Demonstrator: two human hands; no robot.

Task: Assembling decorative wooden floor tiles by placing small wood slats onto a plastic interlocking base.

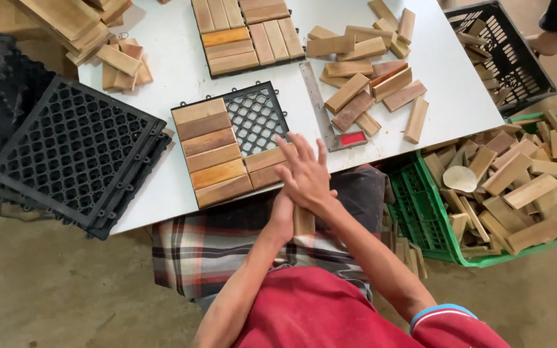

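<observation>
My right hand [304, 175] lies flat with its fingers spread, at the table's front edge. It rests over my left hand [283, 216], which is mostly hidden beneath it. A short wooden slat [303, 221] sticks out between the two hands, and the left hand grips it. Just ahead is a black plastic grid tile [256, 119]. Wooden slats [211, 151] cover its left half and near right corner. The far right quarter shows bare mesh.
A finished slatted tile [246, 35] lies at the back. A metal try square [320, 103] with a red handle and loose slats [369, 84] lie to the right. Black grid tiles [72, 154] are stacked left. A green crate [420, 212] of offcuts and a black crate [510, 58] stand right. Another person's foot [549, 42] shows at top right.
</observation>
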